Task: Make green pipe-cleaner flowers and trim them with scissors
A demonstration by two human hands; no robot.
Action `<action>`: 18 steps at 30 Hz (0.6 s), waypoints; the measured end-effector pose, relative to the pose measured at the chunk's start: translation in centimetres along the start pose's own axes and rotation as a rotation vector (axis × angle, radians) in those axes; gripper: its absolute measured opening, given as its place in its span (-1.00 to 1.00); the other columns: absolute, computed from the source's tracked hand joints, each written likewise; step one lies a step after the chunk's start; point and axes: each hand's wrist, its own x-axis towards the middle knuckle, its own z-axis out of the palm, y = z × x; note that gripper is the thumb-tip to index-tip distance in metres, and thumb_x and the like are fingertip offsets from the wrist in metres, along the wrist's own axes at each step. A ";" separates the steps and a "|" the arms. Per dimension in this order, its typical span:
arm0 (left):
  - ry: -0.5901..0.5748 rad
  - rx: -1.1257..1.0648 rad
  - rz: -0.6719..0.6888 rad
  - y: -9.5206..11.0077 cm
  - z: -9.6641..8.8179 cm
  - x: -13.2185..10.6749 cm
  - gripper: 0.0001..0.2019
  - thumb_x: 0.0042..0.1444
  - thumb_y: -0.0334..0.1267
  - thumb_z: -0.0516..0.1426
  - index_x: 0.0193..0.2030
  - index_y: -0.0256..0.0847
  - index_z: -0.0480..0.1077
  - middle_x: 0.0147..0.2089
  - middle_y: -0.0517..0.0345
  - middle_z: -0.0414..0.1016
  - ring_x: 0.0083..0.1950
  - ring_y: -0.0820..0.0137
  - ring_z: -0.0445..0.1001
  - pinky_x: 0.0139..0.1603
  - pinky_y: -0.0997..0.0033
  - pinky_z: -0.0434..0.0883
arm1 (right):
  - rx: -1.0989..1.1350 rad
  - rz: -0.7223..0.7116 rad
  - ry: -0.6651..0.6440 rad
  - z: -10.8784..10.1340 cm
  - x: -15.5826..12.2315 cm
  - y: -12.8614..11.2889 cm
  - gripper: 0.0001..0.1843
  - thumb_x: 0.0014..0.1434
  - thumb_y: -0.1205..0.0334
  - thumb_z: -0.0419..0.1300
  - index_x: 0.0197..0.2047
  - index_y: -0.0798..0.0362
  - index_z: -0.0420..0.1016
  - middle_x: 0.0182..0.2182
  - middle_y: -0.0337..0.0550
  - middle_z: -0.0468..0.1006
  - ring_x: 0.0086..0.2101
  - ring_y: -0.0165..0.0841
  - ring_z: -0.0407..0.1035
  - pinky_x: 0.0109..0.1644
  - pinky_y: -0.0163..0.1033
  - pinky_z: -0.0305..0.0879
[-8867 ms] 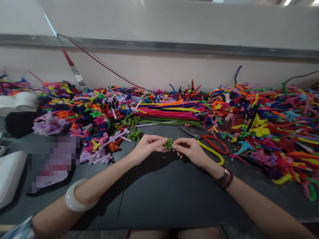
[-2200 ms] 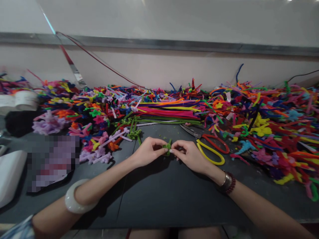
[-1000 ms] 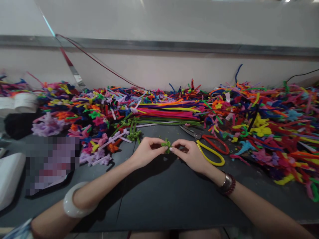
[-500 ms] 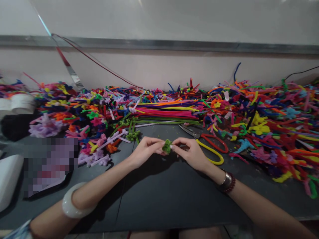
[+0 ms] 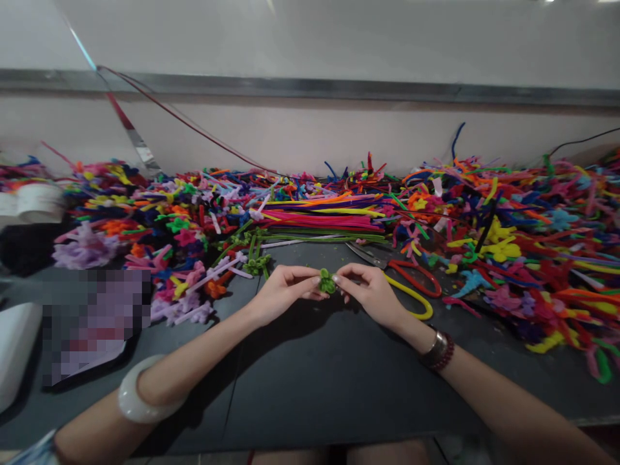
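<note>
My left hand [image 5: 281,297] and my right hand [image 5: 371,294] meet over the dark table [image 5: 310,387], fingertips pinched on a small green pipe-cleaner flower [image 5: 327,281] held between them. Both hands are closed on it. Behind them lies a bundle of straight pipe cleaners [image 5: 324,219] in pink, yellow, orange and green. A few finished green flowers with stems [image 5: 256,261] lie just left of my left hand.
Scissors with red and yellow handles [image 5: 411,290] lie right of my right hand. Heaps of coloured pipe-cleaner shapes [image 5: 523,239] cover the back and right of the table; more are at the left [image 5: 145,219]. A white object [image 5: 17,349] sits at the left edge.
The green flower has been turned and pinched between my fingertips; both hands stay in the same place. The view has shifted slightly.
</note>
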 end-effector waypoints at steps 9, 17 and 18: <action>0.067 0.227 0.084 0.0 0.2 0.0 -0.88 -0.12 -0.32 0.15 -0.43 -0.34 0.44 -0.52 0.17 0.49 -0.48 0.49 0.43 -0.38 0.54 0.39 | -0.054 0.044 -0.095 0.2 -0.2 -0.3 -0.84 0.02 0.20 0.10 -0.40 0.13 0.34 -0.56 -0.29 0.32 -0.60 -0.54 0.21 -0.54 -0.41 0.23; 0.010 0.371 0.081 0.2 0.1 -0.2 -0.88 -0.11 -0.33 0.12 -0.48 -0.34 0.45 -0.54 0.15 0.48 -0.50 0.47 0.41 -0.43 0.53 0.35 | -0.176 -0.044 -0.130 0.0 -0.5 -0.5 -0.90 0.04 0.27 0.08 -0.43 0.12 0.33 -0.53 -0.24 0.35 -0.53 -0.50 0.24 -0.48 -0.40 0.24; -0.003 0.380 0.077 0.2 0.1 -0.2 -0.89 -0.11 -0.34 0.11 -0.49 -0.34 0.45 -0.54 0.15 0.48 -0.50 0.47 0.41 -0.43 0.54 0.35 | -0.194 -0.063 -0.140 0.0 -0.6 -0.5 -0.91 0.04 0.28 0.07 -0.43 0.11 0.33 -0.52 -0.24 0.36 -0.52 -0.49 0.25 -0.47 -0.39 0.24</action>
